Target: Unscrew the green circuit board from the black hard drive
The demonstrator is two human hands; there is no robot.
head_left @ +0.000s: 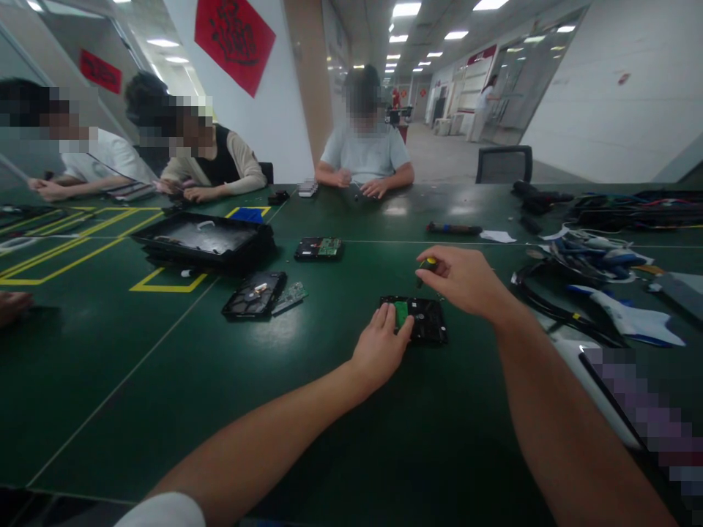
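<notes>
A black hard drive [431, 320] with a green circuit board [403, 313] lies flat on the table in front of me. My left hand [381, 344] holds its left part, fingertips on the board side and thumb near the front edge. Above the drive's far right corner, my right hand [458, 278] pinches a small screwdriver [429, 265] with a yellow and black handle. Its shaft points down and its tip is hard to make out. Left of my hands lie an opened hard drive [254, 295] and a loose circuit board [290, 296]. Another hard drive [318, 249] sits farther back.
A black tray [206, 238] stands at the left on the green table [165, 410]. Cables [587, 256] and a white-blue wrapper [631, 315] crowd the right side. A dark-handled tool [453, 229] lies behind. Several people sit across; a person's hand [14, 306] rests at the left edge.
</notes>
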